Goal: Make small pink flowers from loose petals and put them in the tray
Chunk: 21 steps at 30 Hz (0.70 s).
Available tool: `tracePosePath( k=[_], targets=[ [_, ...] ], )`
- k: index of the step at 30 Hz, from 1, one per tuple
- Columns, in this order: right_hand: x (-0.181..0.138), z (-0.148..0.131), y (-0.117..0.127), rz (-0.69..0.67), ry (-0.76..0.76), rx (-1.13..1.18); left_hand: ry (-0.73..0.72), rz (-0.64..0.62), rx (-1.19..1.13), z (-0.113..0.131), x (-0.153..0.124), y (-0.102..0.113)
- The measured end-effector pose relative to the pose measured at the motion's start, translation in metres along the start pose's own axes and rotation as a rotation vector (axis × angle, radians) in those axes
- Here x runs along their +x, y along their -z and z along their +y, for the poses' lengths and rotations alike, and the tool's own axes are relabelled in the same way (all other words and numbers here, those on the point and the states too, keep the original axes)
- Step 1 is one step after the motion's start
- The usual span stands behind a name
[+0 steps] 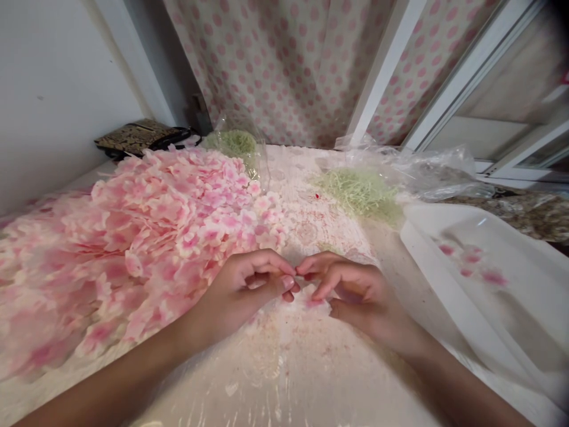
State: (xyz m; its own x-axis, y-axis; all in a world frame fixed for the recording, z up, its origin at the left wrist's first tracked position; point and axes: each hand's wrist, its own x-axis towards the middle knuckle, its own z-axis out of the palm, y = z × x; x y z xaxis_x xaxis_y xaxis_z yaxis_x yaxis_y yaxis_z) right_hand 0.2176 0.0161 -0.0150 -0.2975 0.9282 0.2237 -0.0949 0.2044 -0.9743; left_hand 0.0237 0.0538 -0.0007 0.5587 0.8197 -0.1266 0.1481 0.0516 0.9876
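Observation:
My left hand (249, 284) and my right hand (351, 290) meet fingertip to fingertip over the middle of the plastic-covered table (284, 367). Both are curled in a pinch. Between the fingertips is a small pale pink fabric petal (315, 301), partly hidden by the fingers, so I cannot tell which hand grips it. A big heap of pink and white fabric petals (133, 249) lies just left of my left hand, nearly touching my wrist.
A loose pile of pale green stems (360, 193) lies behind my right hand, beside crumpled clear plastic bags (427, 169). Another bag of green stems (235, 142) stands at the back. A white bag (480, 279) holding a few pink petals lies at right. A dark patterned pouch (137, 136) sits back left.

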Motion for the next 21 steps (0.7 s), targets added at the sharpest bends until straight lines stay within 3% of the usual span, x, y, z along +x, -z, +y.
tracePosePath(
  k=[4,11,21],
  targets=[
    [-0.0004,0.0023,0.0010,-0.005,-0.028,0.095,-0.001,-0.011,-0.029,-0.0018,-0.0009,-0.0002],
    [0.0000,-0.0013,0.0003,-0.031,-0.026,0.045,0.080,-0.051,0.027,-0.0003,-0.0006,-0.0029],
    [0.0011,-0.0019,-0.0022,-0.027,0.004,-0.059,0.003,-0.059,0.180,-0.0087,-0.0035,-0.0018]
  ],
)
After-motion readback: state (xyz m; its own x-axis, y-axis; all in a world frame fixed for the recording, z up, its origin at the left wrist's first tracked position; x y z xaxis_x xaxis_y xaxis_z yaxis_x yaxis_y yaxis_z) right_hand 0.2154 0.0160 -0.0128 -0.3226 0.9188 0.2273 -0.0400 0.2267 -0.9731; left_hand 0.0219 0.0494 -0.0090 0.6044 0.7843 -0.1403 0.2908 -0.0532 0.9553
